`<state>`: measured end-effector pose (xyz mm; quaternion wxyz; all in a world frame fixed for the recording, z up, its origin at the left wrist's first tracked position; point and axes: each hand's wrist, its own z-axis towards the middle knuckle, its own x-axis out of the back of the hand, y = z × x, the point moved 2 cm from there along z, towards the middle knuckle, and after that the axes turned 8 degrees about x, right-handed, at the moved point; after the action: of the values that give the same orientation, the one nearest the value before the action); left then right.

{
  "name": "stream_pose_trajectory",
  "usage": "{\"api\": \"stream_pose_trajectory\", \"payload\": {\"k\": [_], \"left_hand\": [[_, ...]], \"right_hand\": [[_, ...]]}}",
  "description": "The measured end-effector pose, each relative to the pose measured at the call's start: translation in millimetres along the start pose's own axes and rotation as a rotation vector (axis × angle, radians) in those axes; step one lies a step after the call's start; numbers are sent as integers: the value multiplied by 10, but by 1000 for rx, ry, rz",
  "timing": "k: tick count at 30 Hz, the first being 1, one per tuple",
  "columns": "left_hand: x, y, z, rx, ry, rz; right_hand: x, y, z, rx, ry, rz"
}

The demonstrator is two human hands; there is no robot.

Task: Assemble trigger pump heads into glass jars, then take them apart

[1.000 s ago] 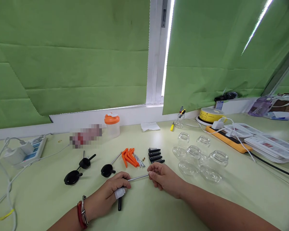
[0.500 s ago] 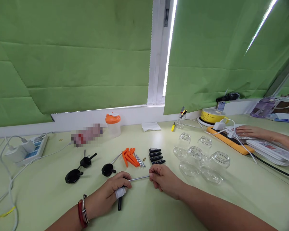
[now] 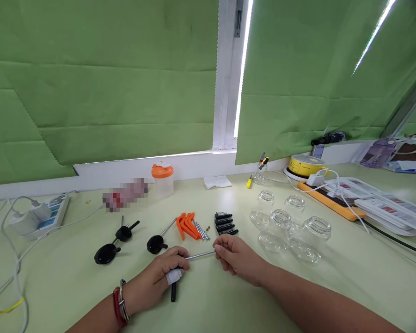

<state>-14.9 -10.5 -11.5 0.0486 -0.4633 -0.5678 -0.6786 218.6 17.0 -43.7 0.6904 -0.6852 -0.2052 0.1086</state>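
Observation:
My left hand is closed around a black plastic part, mostly hidden by the palm; its black stem sticks out below the fingers. A thin metal rod runs from this hand to my right hand, whose thumb and fingers pinch its far end. Whatever else the right fingertips hold is hidden. Just beyond lie black lids with stems, orange levers, silver screws, small brass-coloured bits and several black pieces with springs.
Several clear glass jars lie and stand right of my right hand. Behind are an orange-lidded cup, folded tissue and screwdrivers. Power strips with white cables, and flat white packs, lie at the sides.
Another person's hand, which rested on the white packs at the right, has left the view. My hands hold the rod almost as before.

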Motion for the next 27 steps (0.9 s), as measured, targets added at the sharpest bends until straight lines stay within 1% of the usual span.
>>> {"api": "stream_pose_trajectory", "payload": {"k": [3, 10, 14, 16, 19, 22, 27], "left_hand": [[2, 2, 3, -9, -6, -12], [3, 0, 5, -11, -3, -19], [-1, -9, 9, -11, -3, -20], [2, -4, 15, -16, 1, -22], [7, 13, 23, -25, -3, -26], [11, 24, 19, -30, 0, -21], [5, 11, 1, -31, 7, -19]], "right_hand": [[10, 19, -3, 33, -24, 57], [4, -17, 7, -7, -25, -55], [5, 9, 5, -29, -27, -85], [3, 26, -1, -23, -22, -61], [2, 36, -13, 26, -13, 15], [1, 32, -20, 50, -31, 48], [6, 5, -15, 19, -35, -52]]}}
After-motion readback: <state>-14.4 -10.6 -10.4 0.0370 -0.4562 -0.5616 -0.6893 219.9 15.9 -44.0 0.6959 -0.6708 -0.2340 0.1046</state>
